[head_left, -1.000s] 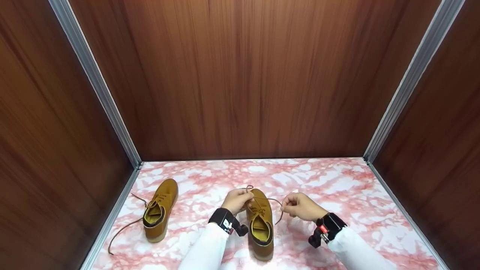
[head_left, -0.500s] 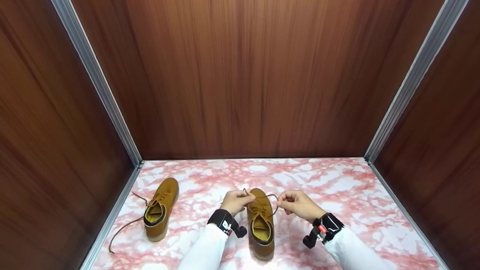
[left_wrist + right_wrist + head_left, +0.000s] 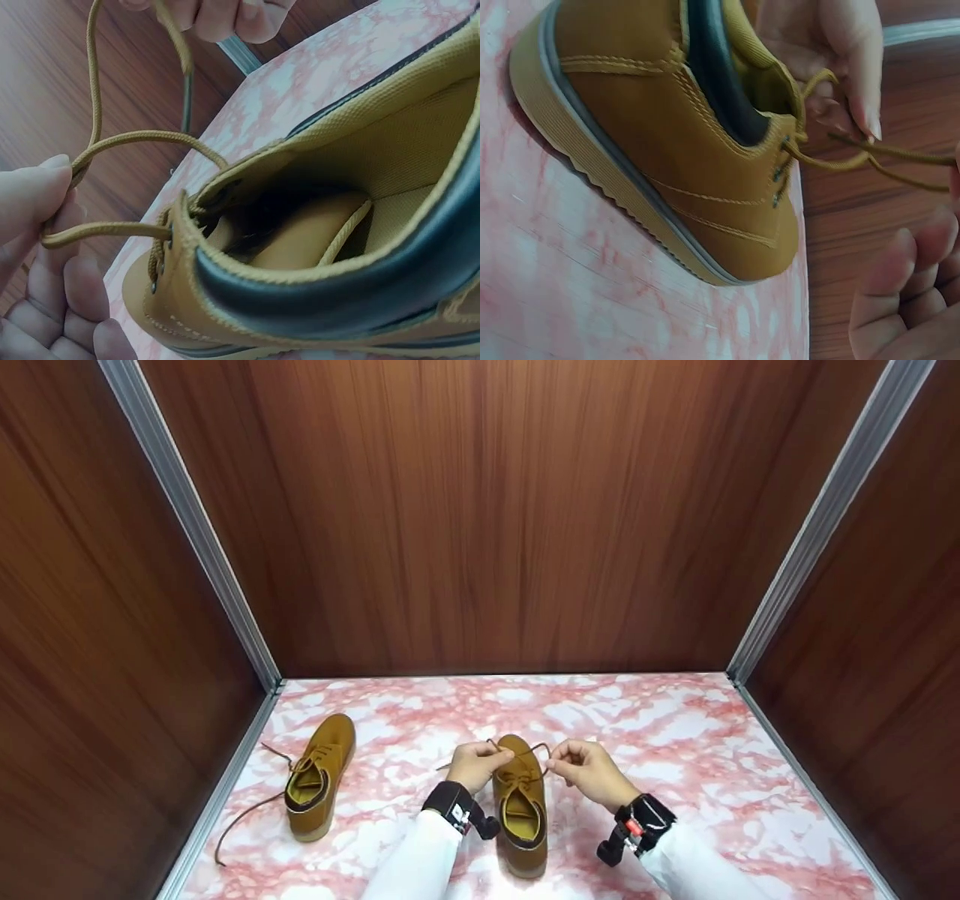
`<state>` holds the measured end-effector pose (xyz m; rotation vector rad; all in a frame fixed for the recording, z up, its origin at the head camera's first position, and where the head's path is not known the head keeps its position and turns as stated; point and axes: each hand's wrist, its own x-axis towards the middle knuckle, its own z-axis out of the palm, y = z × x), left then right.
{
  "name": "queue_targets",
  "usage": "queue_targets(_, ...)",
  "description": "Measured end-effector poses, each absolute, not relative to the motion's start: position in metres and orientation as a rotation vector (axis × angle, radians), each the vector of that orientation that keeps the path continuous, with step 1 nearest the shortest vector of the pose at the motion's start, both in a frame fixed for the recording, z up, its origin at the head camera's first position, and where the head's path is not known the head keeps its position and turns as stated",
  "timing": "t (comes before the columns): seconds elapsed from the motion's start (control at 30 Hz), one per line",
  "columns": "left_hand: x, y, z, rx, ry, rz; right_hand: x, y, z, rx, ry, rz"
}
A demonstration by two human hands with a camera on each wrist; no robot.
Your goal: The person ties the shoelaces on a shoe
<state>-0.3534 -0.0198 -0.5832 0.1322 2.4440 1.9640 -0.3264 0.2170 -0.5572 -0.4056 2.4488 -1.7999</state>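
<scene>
A tan lace-up shoe (image 3: pixel 523 859) with a dark padded collar stands upright between my hands, its toe pointing away from me. My left hand (image 3: pixel 474 766) is left of its toe and pinches the brown shoelace (image 3: pixel 120 229) between thumb and index finger where strands cross. My right hand (image 3: pixel 589 769), on the shoe's right, pinches the lace near its dark tip. Between the hands the lace arches above the shoe's front. In the right wrist view, the right hand's lower fingers (image 3: pixel 881 289) curl loosely, while its pinching fingertips are mostly cut off by the frame.
A matching shoe (image 3: pixel 330 757) stands at the left, its lace ends (image 3: pixel 247 816) trailing loose on the table. The red-and-white marbled tabletop (image 3: pixel 645 712) is enclosed by wood-grain panels (image 3: pixel 495 525) at the back and both sides, with metal strips at the corners.
My right hand has moved left toward the shoe, bringing its lace end closer to my left hand. The lace loop above the left hand has shrunk; that hand has shifted only slightly.
</scene>
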Motion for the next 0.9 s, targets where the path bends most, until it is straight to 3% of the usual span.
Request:
queue_targets(0.4, -0.353, -0.013, -0.585, 0.116, 2.447, 2.014, -0.316, 0.193, -0.574, -0.699, 2.767, -1.761)
queue_targets(0.9, -0.349, -0.022, -0.593, 0.034, 2.368, 2.009, -0.317, 0.178, -0.593, -1.018, 3.334, -0.971)
